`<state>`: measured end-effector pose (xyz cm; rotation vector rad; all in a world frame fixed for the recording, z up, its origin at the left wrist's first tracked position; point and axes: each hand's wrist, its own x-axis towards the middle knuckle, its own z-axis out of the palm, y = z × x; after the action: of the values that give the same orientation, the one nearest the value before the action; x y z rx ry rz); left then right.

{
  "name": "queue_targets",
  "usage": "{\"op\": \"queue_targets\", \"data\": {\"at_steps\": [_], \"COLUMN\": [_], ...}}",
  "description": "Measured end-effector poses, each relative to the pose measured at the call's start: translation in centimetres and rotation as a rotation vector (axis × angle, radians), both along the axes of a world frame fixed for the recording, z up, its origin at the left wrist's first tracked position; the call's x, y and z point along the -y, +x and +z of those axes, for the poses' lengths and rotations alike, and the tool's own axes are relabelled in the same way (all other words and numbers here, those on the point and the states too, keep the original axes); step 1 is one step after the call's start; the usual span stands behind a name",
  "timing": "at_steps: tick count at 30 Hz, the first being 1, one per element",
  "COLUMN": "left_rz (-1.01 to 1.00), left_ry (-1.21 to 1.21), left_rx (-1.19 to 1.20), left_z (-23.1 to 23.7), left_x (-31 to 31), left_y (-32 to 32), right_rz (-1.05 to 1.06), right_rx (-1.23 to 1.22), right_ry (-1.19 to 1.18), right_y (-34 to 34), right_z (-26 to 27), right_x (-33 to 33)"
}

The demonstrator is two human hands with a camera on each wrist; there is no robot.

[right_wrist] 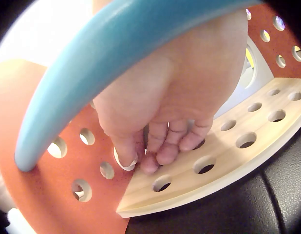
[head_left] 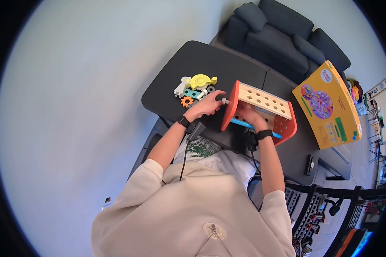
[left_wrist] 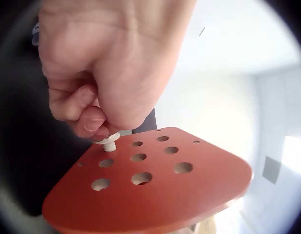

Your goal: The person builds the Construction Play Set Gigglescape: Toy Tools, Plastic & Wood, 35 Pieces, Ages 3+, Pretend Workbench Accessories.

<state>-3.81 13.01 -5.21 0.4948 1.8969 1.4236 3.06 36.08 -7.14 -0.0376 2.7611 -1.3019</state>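
My left hand (head_left: 208, 104) has its fingers curled at the red end panel (left_wrist: 155, 195) of a toy toolbox and pinches a white plastic screw (left_wrist: 109, 143). The threaded shank points down at the holed panel, near its edge. Inside the toolbox, my right hand (right_wrist: 175, 92) reaches under the blue handle bar (right_wrist: 92, 73). Its bent fingertips rest by the holed wooden board (right_wrist: 223, 151), in the corner with the red panel. A white curved edge (right_wrist: 122, 163) shows at the thumb tip; I cannot tell whether it is a held part or a hole's rim.
Left of the toolbox lie loose toy parts: a yellow piece (head_left: 199, 80), an orange gear (head_left: 187, 101), a teal holed strip (head_left: 192, 93) and a white piece (head_left: 181, 88). A large yellow box (head_left: 330, 107) stands at the right. A small black object (head_left: 309, 165) lies near the table's edge.
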Motion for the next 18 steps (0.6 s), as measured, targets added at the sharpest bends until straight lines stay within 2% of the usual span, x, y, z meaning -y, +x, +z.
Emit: {"op": "queue_targets", "data": {"at_steps": [2,3,5,9,11,15,17,18], "left_rz": [0.146,0.146,0.059,0.057,0.017,0.016,0.147,0.146], "left_ry": [-0.074,-0.072,-0.374,-0.215,-0.019,0.027,-0.157,-0.156], "left_rx": [-0.078,-0.081,-0.218,-0.066,-0.034,-0.045,-0.034,-0.035], "left_z": [0.1,-0.1,-0.9,-2.0,-1.2,0.3,0.8,0.5], "left_x": [-0.4,-0.8,-1.5,-1.5,-0.4,-0.1,-0.8,-1.1], "left_y": [0.2,-0.3,-1.5,-1.3,-0.6,0.3,0.2,-0.1], "right_rz": [-0.017,-0.029,-0.038,-0.01,-0.002,-0.016,-0.04,-0.033], "right_rx": [-0.003,-0.04,-0.078,-0.031,0.005,-0.03,-0.058,-0.056], "right_ry": [0.04,-0.011,-0.058,-0.078,-0.063,-0.066,-0.065,-0.072], "right_y": [0.1,0.2,-0.3,-0.6,-0.5,-0.2,0.0,0.0], "right_z": [0.0,-0.3,-1.3,-1.6,-1.6,-0.5,-0.4,-0.5], "right_x": [0.1,0.1,-0.3,-0.8,-0.9,0.0,0.2,0.0]}}
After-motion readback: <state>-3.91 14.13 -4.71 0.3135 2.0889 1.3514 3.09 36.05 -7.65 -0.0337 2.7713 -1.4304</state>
